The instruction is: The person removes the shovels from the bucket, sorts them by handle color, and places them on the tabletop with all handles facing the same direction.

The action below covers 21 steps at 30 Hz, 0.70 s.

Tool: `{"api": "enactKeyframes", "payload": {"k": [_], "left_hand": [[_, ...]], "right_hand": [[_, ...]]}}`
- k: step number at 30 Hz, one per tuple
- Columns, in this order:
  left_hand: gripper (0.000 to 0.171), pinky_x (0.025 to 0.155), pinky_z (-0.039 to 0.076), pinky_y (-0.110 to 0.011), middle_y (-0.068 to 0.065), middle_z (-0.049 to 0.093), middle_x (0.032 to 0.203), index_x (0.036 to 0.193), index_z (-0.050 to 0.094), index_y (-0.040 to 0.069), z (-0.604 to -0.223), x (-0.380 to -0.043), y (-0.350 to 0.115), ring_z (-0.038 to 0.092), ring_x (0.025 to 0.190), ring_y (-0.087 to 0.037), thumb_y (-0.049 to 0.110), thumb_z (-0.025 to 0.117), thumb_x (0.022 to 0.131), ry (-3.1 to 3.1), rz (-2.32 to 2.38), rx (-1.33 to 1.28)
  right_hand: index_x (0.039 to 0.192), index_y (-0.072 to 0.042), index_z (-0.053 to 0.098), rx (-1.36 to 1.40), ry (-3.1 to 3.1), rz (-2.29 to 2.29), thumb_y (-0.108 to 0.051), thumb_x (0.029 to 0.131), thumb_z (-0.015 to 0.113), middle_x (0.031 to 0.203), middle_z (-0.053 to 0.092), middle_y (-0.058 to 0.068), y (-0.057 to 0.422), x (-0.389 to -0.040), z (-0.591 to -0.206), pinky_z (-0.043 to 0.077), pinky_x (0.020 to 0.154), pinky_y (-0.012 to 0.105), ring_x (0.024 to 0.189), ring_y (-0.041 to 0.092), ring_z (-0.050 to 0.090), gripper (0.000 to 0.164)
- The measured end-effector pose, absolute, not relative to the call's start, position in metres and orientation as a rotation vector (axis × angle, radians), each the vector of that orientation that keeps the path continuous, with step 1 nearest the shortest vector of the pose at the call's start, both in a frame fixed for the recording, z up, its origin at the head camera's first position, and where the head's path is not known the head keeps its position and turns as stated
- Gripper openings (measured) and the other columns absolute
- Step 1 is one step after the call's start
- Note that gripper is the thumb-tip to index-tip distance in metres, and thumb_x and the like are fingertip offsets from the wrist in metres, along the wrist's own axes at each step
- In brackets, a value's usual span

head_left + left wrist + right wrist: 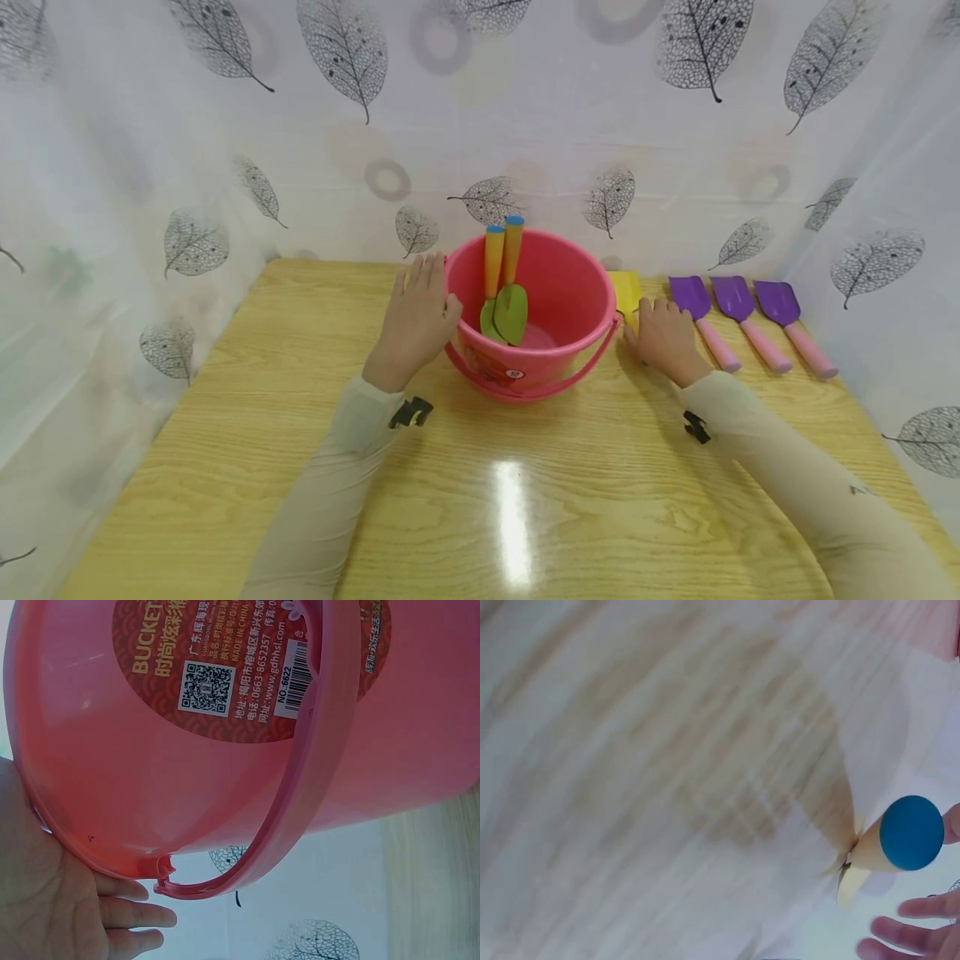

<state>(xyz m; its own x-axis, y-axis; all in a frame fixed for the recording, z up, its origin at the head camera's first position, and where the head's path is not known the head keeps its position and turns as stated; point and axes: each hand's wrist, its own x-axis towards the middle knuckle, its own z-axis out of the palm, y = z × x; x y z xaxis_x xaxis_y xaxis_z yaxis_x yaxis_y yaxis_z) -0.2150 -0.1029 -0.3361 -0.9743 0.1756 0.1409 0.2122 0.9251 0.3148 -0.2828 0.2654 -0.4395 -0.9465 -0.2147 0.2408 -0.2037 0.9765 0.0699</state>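
Note:
A pink bucket stands at the middle of the table, its handle hanging down in front. Two green trowels with orange-yellow handles and blue ends lean inside it. My left hand rests at the bucket's left rim, fingers straight, as the left wrist view also shows beside the handle joint. To the bucket's right, my right hand is over a yellow shovel, covering most of its handle. In the right wrist view, the shovel's blue-ended handle lies between the thumb and the spread fingers, with a gap showing.
Three purple shovels with pink handles lie in a row at the right, the nearest close to my right hand. A leaf-patterned curtain hangs behind and beside the wooden table.

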Motion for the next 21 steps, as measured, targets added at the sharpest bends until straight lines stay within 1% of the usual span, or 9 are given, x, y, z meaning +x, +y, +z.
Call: {"api": "enactKeyframes", "payload": {"k": [2, 5, 10, 15, 21], "left_hand": [[0.062, 0.120, 0.007, -0.050, -0.015, 0.013, 0.158, 0.150, 0.012, 0.000, -0.336, -0.215, -0.103, 0.008, 0.147, -0.032, 0.028, 0.031, 0.098, -2.973, -0.502, -0.301], [0.062, 0.120, 0.008, -0.050, -0.016, 0.014, 0.158, 0.150, 0.013, 0.000, -0.336, -0.216, -0.103, 0.009, 0.147, -0.032, 0.028, 0.031, 0.098, -2.968, -0.496, -0.302], [0.062, 0.120, 0.006, -0.050, -0.015, 0.013, 0.158, 0.150, 0.013, 0.000, -0.337, -0.216, -0.103, 0.007, 0.147, -0.031, 0.028, 0.031, 0.098, -2.971, -0.503, -0.301], [0.062, 0.120, 0.006, -0.050, -0.015, 0.014, 0.158, 0.150, 0.013, 0.000, -0.337, -0.216, -0.103, 0.007, 0.147, -0.031, 0.028, 0.031, 0.097, -2.969, -0.502, -0.304], [0.062, 0.120, 0.005, -0.049, -0.015, 0.014, 0.158, 0.150, 0.013, 0.000, -0.337, -0.216, -0.104, 0.007, 0.147, -0.031, 0.028, 0.031, 0.097, -2.966, -0.511, -0.306]], "right_hand": [[0.099, 0.010, 0.048, 0.342, -2.793, -0.085, -0.031, 0.087, 0.055, 0.089, 0.050, 0.030, 0.265, -0.281, -0.439, 0.043, 0.065, 0.058, 0.079, 0.047, 0.051, 0.043], [0.096, 0.008, 0.047, 0.395, -2.676, -0.091, -0.028, 0.085, 0.059, 0.086, 0.050, 0.028, 0.265, -0.279, -0.439, 0.042, 0.063, 0.056, 0.077, 0.045, 0.049, 0.039], [0.091, 0.005, 0.047, 0.471, -2.500, -0.113, -0.025, 0.081, 0.064, 0.081, 0.049, 0.026, 0.266, -0.278, -0.439, 0.039, 0.060, 0.053, 0.073, 0.043, 0.047, 0.036], [0.088, 0.005, 0.049, 0.505, -2.398, -0.106, -0.023, 0.081, 0.061, 0.079, 0.050, 0.024, 0.264, -0.276, -0.429, 0.039, 0.059, 0.052, 0.073, 0.043, 0.049, 0.031], [0.087, 0.004, 0.051, 0.502, -2.315, -0.095, -0.022, 0.082, 0.059, 0.077, 0.053, 0.023, 0.260, -0.272, -0.403, 0.041, 0.060, 0.055, 0.071, 0.043, 0.051, 0.028]]}}
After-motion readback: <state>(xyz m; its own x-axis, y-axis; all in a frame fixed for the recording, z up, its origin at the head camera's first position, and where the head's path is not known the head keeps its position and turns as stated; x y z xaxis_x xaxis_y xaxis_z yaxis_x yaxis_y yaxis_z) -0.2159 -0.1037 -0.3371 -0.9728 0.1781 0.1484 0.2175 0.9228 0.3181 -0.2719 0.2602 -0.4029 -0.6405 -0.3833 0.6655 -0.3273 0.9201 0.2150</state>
